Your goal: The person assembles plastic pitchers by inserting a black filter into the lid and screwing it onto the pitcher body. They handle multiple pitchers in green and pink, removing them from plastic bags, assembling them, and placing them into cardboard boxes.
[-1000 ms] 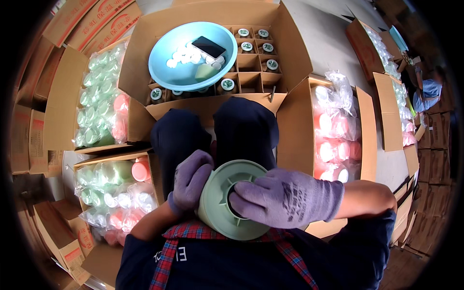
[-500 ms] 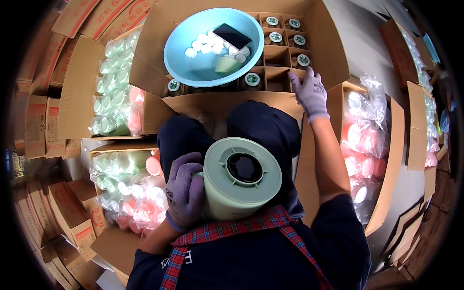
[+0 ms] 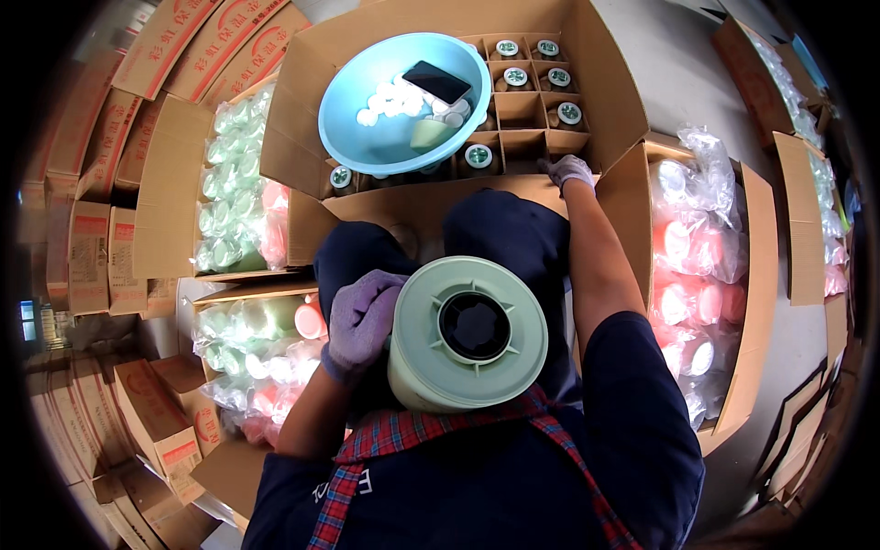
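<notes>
A pale green plastic jug point(image 3: 418, 367) rests tilted in my lap, its round ribbed base facing up with a dark opening point(image 3: 475, 326) in the middle. Beside it, my left hand point(image 3: 362, 321), in a purple-grey knitted glove, is closed at the jug's side, where the handle is hidden under the fingers. My right hand point(image 3: 569, 171), gloved alike, reaches over the near right corner of a divided carton point(image 3: 605, 92). Its fingertips dip toward a corner cell and are partly hidden, so what they touch cannot be made out. Several white-and-green-topped bottles point(image 3: 568, 114) stand in nearby cells.
A light blue basin point(image 3: 335, 119) sits on the carton, holding small white pieces point(image 3: 394, 99), a phone point(image 3: 436, 82) and a green cup point(image 3: 431, 134). Cartons of bagged green point(image 3: 225, 192) and pink point(image 3: 687, 243) plastic parts flank me. Stacked cartons point(image 3: 174, 46) line the left.
My right hand has lowered toward the carton's near right corner cell, its fingers less spread. The jug has tipped so its base faces up more squarely, with my left hand still at its side.
</notes>
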Demonstrator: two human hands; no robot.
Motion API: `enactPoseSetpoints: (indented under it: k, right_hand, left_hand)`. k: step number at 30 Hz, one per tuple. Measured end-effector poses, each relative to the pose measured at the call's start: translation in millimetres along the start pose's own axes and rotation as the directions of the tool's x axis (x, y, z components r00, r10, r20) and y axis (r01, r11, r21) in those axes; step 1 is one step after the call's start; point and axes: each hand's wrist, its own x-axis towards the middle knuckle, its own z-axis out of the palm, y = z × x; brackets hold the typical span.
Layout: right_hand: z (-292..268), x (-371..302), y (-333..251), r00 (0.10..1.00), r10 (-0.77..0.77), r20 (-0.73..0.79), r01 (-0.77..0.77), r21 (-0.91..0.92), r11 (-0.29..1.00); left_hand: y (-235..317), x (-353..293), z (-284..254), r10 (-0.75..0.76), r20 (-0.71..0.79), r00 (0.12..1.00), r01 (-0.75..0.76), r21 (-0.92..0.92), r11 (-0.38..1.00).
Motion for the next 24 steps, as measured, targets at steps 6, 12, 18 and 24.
enactPoseSetpoints:
  k: [6,12,18,24]
  right_hand:
    - [33.0,41.8,46.4,0.996,-0.009,-0.085,0.037,0.332,0.943]
    - [-65.2,-161.8,22.0,0.791,-0.572,-0.217,0.355,0.924,0.139]
    - [-133.7,-341.1,18.1,-0.134,-0.983,-0.127,0.83,0.528,-0.182]
    - [-151.8,-422.9,17.8,-0.176,-0.971,0.162,0.977,-0.092,-0.192]
  left_hand:
    - [-6.8,16.1,-2.5,0.091,0.098,0.991,-0.09,-0.01,0.996]
    - [-12.3,18.7,-9.8,0.106,0.168,0.98,-0.089,-0.106,0.99]
    - [-16.6,61.4,12.4,0.127,0.63,0.766,-0.002,-0.196,0.981]
    - [-5.3,79.6,63.4,0.168,0.919,0.356,0.039,-0.194,0.98]
